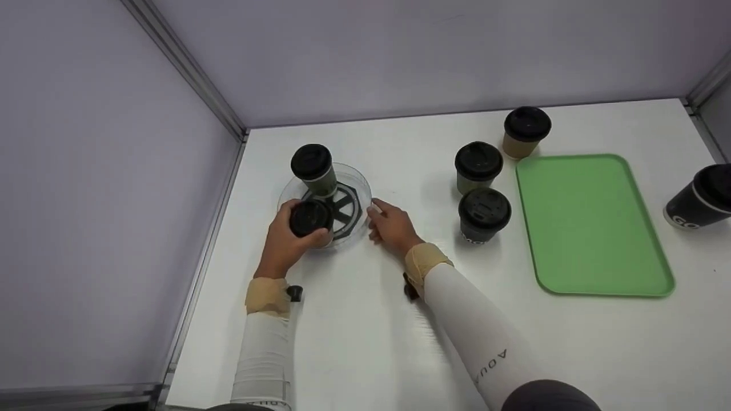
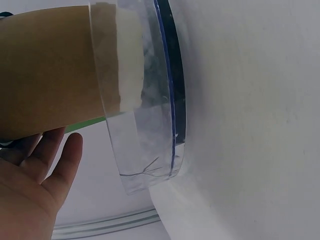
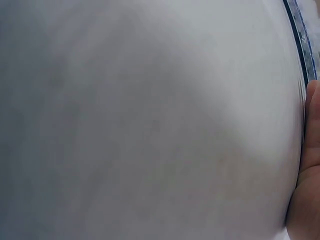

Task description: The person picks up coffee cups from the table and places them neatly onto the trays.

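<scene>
My left hand holds a brown paper coffee cup by its sides, thumb and fingers around it below the black lid. The cup's base sits inside the wall of a clear round tray. Behind it in the same tray stands another lidded cup, slightly apart from my fingers. A dark spoked pattern shows on the tray's bottom. At the tray's right edge, my right hand grips the rim between thumb and fingers; the right wrist view catches only part of this hand.
Two black-lidded cups, one farther back and one nearer, stand right of my right hand. Another cup is behind the green rectangular tray. A dark cup stands at the far right. Walls border the white table.
</scene>
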`<state>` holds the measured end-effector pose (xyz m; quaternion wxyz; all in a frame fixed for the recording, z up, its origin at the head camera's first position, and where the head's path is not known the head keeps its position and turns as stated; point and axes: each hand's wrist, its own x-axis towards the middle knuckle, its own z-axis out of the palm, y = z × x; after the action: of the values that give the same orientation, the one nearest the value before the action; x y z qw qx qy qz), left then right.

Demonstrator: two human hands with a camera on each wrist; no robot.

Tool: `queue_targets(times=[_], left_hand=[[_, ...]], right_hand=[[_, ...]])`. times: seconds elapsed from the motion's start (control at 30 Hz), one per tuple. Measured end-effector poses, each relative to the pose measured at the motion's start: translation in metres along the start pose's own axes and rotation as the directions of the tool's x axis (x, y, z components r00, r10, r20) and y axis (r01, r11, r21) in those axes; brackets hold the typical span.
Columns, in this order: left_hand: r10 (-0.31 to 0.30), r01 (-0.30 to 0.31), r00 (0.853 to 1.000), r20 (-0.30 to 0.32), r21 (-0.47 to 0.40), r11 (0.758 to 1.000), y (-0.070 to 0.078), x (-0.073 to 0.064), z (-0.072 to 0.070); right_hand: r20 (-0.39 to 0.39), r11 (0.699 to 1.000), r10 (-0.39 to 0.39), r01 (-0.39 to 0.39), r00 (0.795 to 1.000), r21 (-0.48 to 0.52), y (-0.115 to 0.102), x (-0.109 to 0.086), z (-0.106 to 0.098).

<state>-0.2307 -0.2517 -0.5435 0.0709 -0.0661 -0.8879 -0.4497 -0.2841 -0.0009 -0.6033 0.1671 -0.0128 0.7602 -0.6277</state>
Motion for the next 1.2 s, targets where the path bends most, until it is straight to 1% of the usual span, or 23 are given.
queue_targets(times=[0.17, 0.4, 0.57, 0.8, 1.2], left_hand=[[-0.002, 0.002, 1.000, 0.001, 0.006, 1.000, -0.002, 0.002, 0.001], [-0.004, 0.004, 1.000, 0.007, -0.013, 1.000, -0.005, 0.003, 0.002], [-0.022, 0.022, 1.000, 0.009, -0.007, 1.000, -0.005, 0.002, 0.002], [-0.036, 0.036, 0.999, 0.012, -0.014, 0.999, -0.010, 0.002, 0.002], [-0.047, 0.048, 0.999, 0.008, -0.030, 0.998, -0.011, 0.001, -0.001]], right_hand=[[0.008, 1.000, 0.000, 0.000, 1.000, -0.005, -0.001, 0.000, -0.001], [0.004, 1.000, -0.008, 0.008, 1.000, -0.026, -0.002, 0.001, -0.002], [0.011, 0.999, -0.019, 0.019, 1.000, -0.031, -0.001, 0.001, -0.002], [0.006, 1.000, 0.002, -0.001, 1.000, -0.027, -0.001, -0.001, -0.001], [0.003, 1.000, -0.002, 0.003, 1.000, -0.026, -0.002, -0.001, -0.001]])
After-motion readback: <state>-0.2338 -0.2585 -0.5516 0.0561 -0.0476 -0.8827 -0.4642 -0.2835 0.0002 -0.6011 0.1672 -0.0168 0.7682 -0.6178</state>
